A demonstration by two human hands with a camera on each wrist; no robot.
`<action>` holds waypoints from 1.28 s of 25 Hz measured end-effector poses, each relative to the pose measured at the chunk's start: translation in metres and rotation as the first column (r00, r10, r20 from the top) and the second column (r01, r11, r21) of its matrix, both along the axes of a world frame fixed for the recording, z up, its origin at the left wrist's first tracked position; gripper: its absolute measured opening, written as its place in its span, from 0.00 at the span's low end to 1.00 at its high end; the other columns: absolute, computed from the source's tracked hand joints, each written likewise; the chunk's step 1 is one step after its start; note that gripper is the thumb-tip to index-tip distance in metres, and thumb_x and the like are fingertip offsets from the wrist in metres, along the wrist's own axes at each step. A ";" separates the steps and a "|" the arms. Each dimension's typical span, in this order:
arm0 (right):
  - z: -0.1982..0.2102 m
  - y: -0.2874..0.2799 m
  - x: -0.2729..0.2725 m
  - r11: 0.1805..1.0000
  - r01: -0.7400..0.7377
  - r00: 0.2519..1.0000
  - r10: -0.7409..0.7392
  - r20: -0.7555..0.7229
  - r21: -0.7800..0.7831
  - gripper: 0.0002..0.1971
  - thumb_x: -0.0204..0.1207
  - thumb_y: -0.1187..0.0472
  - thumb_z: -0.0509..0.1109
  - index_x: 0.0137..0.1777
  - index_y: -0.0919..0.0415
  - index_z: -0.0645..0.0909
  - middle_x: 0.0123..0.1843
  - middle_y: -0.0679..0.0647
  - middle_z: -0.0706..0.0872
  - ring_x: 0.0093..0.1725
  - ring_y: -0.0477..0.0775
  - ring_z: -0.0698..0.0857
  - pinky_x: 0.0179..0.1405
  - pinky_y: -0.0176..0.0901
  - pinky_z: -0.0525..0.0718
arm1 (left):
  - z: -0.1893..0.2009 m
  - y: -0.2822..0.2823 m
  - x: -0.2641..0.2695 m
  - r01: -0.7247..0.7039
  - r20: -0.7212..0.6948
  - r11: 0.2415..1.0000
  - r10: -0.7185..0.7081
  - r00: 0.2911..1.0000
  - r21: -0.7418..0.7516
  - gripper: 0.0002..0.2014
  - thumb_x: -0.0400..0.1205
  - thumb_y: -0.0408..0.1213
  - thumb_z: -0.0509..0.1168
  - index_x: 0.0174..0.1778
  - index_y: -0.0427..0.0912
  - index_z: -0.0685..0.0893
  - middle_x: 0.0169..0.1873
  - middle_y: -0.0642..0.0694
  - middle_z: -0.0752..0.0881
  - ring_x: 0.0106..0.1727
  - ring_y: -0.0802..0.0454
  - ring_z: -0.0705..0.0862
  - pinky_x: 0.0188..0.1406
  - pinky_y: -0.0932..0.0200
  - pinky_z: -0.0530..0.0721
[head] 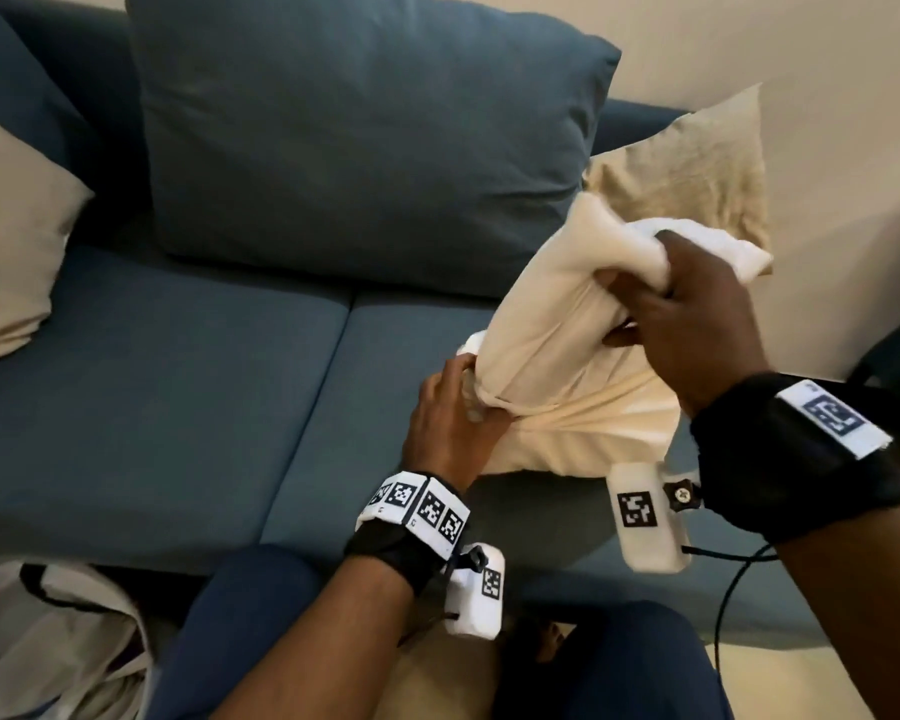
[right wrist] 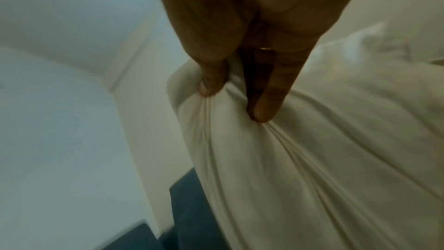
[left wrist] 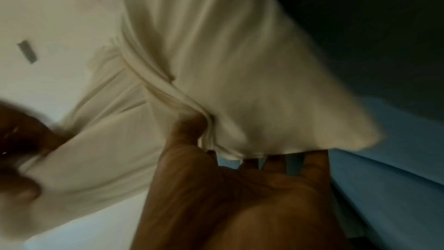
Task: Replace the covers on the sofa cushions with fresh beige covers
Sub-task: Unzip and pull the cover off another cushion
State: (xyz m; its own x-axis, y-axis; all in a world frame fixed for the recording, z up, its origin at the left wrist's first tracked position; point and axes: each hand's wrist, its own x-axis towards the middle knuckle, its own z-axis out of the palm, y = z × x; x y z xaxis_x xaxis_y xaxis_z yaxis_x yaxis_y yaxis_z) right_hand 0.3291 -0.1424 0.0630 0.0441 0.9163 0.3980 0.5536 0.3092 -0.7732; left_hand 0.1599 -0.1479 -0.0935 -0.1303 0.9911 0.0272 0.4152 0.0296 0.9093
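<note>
Both wrists wear black straps with white marker tags. Between them a cream beige cover (head: 557, 324), wrinkled and bunched over its cushion, is held above the blue sofa (head: 178, 366) seat. Left hand (head: 450, 413) pinches its lower edge; right hand (head: 697, 314) grips the top. Another beige cushion (head: 697, 163) leans behind, against a pale wall.

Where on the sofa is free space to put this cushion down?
The left seat is bare between the beige cushion and the seam. The right seat is crowded: both hands work the cover there.
</note>
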 end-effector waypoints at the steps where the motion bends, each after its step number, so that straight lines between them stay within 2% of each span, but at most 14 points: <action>1: 0.002 0.001 0.000 1.000 -0.008 0.996 0.008 -0.091 -0.004 0.09 0.78 0.54 0.75 0.50 0.58 0.83 0.42 0.56 0.88 0.39 0.57 0.91 0.35 0.61 0.91 | -0.009 0.002 -0.004 0.008 -0.042 0.999 -0.010 0.999 -0.048 0.33 0.70 0.55 0.69 0.71 0.67 0.65 0.70 0.47 0.77 0.68 0.39 0.79 0.64 0.39 0.80; 4: -0.011 -0.002 -0.009 0.998 -0.061 0.989 0.064 0.136 -0.030 0.12 0.77 0.50 0.75 0.55 0.55 0.81 0.45 0.52 0.87 0.42 0.56 0.89 0.39 0.61 0.90 | -0.017 0.003 -0.006 0.007 -0.116 0.992 -0.022 0.993 -0.125 0.40 0.65 0.56 0.73 0.72 0.59 0.65 0.69 0.46 0.78 0.70 0.38 0.79 0.65 0.41 0.80; 7: -0.024 -0.008 -0.017 0.979 -0.185 0.943 0.201 0.266 -0.086 0.18 0.79 0.51 0.73 0.68 0.45 0.78 0.54 0.45 0.88 0.49 0.49 0.88 0.49 0.56 0.89 | 0.016 -0.002 -0.002 0.020 0.196 0.967 -0.072 0.978 0.256 0.45 0.58 0.46 0.86 0.68 0.67 0.71 0.62 0.68 0.82 0.65 0.64 0.83 0.60 0.63 0.82; 9: -0.027 -0.011 -0.013 0.962 -0.247 0.943 0.266 0.198 -0.115 0.27 0.80 0.54 0.74 0.77 0.36 0.71 0.56 0.46 0.89 0.51 0.46 0.88 0.53 0.46 0.89 | 0.040 0.000 -0.003 -0.008 0.315 0.930 -0.116 0.942 0.367 0.43 0.62 0.38 0.87 0.72 0.57 0.73 0.60 0.68 0.84 0.63 0.69 0.83 0.60 0.65 0.81; 12: -0.051 0.001 0.028 0.994 0.101 0.989 -0.105 -0.108 -0.036 0.25 0.75 0.53 0.73 0.70 0.34 0.73 0.43 0.52 0.91 0.48 0.52 0.90 0.55 0.53 0.87 | 0.059 0.007 -0.010 -0.013 0.323 0.904 -0.140 0.936 0.428 0.27 0.72 0.30 0.81 0.65 0.47 0.82 0.57 0.58 0.88 0.60 0.64 0.86 0.58 0.62 0.83; 15: -0.083 0.018 0.082 0.877 0.389 0.910 -0.413 -0.031 -0.283 0.23 0.71 0.61 0.73 0.68 0.53 0.79 0.61 0.52 0.87 0.65 0.59 0.84 0.68 0.61 0.80 | 0.057 0.006 -0.033 0.058 0.345 0.936 -0.186 0.920 0.348 0.22 0.73 0.30 0.79 0.62 0.50 0.85 0.52 0.61 0.91 0.59 0.64 0.87 0.56 0.66 0.82; 17: -0.096 0.027 0.099 0.857 0.299 0.943 -0.332 -0.005 -0.419 0.32 0.70 0.64 0.78 0.76 0.57 0.75 0.73 0.54 0.81 0.73 0.58 0.78 0.70 0.54 0.77 | 0.050 0.005 -0.056 0.139 0.406 0.952 -0.245 0.881 0.271 0.28 0.69 0.34 0.81 0.67 0.45 0.84 0.58 0.53 0.91 0.64 0.55 0.87 0.62 0.59 0.82; 20: -0.092 0.033 0.098 0.881 -0.014 0.973 -0.096 -0.208 -0.472 0.42 0.65 0.66 0.83 0.80 0.54 0.72 0.73 0.49 0.79 0.68 0.49 0.79 0.61 0.41 0.79 | 0.045 0.002 -0.095 0.241 0.447 0.953 -0.299 0.843 0.183 0.42 0.55 0.46 0.88 0.67 0.45 0.84 0.60 0.46 0.90 0.65 0.49 0.87 0.63 0.53 0.84; 23: -0.092 0.040 0.087 0.887 -0.048 0.995 0.005 -0.096 -0.459 0.42 0.63 0.62 0.85 0.78 0.49 0.72 0.71 0.47 0.82 0.69 0.51 0.80 0.67 0.48 0.80 | 0.063 -0.004 -0.124 0.150 0.265 0.964 -0.207 0.942 0.221 0.40 0.63 0.26 0.83 0.73 0.41 0.77 0.65 0.45 0.86 0.64 0.55 0.86 0.59 0.58 0.87; 25: -0.095 0.040 0.071 0.902 0.019 0.999 -0.003 0.037 -0.432 0.46 0.54 0.46 0.83 0.76 0.46 0.70 0.71 0.45 0.82 0.70 0.53 0.79 0.74 0.61 0.74 | 0.084 -0.006 -0.134 -0.073 0.007 0.916 0.076 0.997 0.394 0.39 0.70 0.21 0.76 0.77 0.42 0.72 0.69 0.45 0.81 0.68 0.54 0.82 0.68 0.49 0.83; 26: -0.097 0.038 0.062 0.908 0.039 0.996 -0.002 0.089 -0.417 0.47 0.52 0.42 0.80 0.74 0.46 0.69 0.70 0.44 0.82 0.70 0.54 0.80 0.75 0.65 0.72 | 0.095 -0.007 -0.130 -0.123 -0.119 0.834 0.219 0.968 0.538 0.36 0.72 0.25 0.75 0.78 0.42 0.73 0.71 0.44 0.79 0.70 0.52 0.80 0.71 0.46 0.80; 28: -0.096 0.034 0.040 0.931 0.056 0.982 0.013 0.187 -0.360 0.42 0.53 0.39 0.75 0.69 0.50 0.69 0.66 0.46 0.84 0.68 0.57 0.81 0.74 0.70 0.69 | 0.114 -0.010 -0.100 0.001 -0.301 0.694 0.311 0.901 0.720 0.34 0.74 0.35 0.74 0.78 0.40 0.73 0.73 0.41 0.76 0.72 0.45 0.78 0.70 0.47 0.79; 30: -0.092 0.028 0.019 0.954 0.070 0.962 0.013 0.273 -0.293 0.37 0.54 0.41 0.71 0.64 0.53 0.70 0.59 0.48 0.85 0.65 0.60 0.82 0.72 0.69 0.68 | 0.126 -0.008 -0.051 0.178 -0.440 0.760 0.154 0.885 0.625 0.46 0.72 0.51 0.77 0.84 0.43 0.64 0.80 0.41 0.69 0.77 0.42 0.74 0.68 0.48 0.80; 32: -0.089 0.023 0.005 0.970 0.066 0.934 0.021 0.356 -0.232 0.31 0.57 0.44 0.72 0.60 0.52 0.68 0.52 0.46 0.83 0.63 0.61 0.82 0.72 0.69 0.67 | 0.124 0.001 -0.015 0.202 -0.557 0.915 0.029 0.830 0.349 0.57 0.67 0.64 0.76 0.87 0.57 0.49 0.83 0.43 0.63 0.79 0.42 0.72 0.67 0.44 0.79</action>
State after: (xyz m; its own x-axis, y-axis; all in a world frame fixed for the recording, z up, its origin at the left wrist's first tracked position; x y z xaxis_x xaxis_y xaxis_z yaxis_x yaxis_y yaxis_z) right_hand 0.3339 -0.1196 -0.0255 -0.0376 0.9859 0.1631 0.8086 0.1259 -0.5747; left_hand 0.1454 -0.1471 0.0308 0.1063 0.8920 0.4393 0.8231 -0.3268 0.4645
